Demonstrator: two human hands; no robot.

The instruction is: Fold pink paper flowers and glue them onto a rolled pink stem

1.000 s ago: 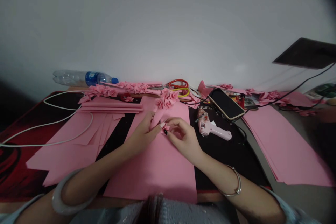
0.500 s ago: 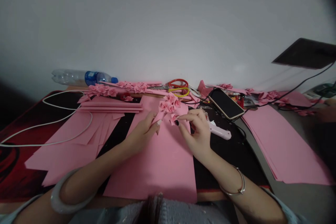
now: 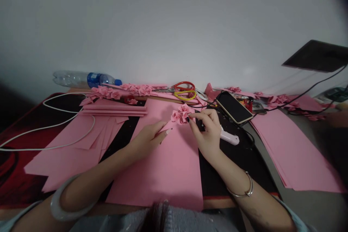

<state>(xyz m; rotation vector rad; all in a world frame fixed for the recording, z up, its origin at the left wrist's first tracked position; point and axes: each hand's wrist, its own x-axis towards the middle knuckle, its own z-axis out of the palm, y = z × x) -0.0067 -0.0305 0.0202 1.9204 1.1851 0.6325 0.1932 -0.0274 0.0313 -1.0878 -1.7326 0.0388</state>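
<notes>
My left hand [image 3: 148, 139] is closed around a pink paper stem [image 3: 168, 125], which slants up to the right. At its upper end sits a cluster of folded pink paper flowers [image 3: 179, 113]. My right hand [image 3: 208, 134] pinches a paper flower against the right side of that cluster, thumb and forefinger together; the fingertips partly cover it. Both hands are above a large pink paper sheet [image 3: 163, 177] lying on a black mat [image 3: 231, 166]. Beside my right hand lies a pale pink glue-gun-like tool [image 3: 230, 137], its front end hidden by the hand.
Loose pink sheets [image 3: 73, 152] and rolled paper [image 3: 114, 110] lie left, crossed by a white cable [image 3: 49, 150]. Behind are scissors [image 3: 185, 90], more paper flowers [image 3: 104, 92] and a plastic bottle [image 3: 73, 79]. A phone [image 3: 235, 108] and stacked pink paper [image 3: 293, 152] are on the right.
The flower in my right hand was just below the cluster and now meets its right side. The cluster has tilted down and to the right; my left hand keeps its hold.
</notes>
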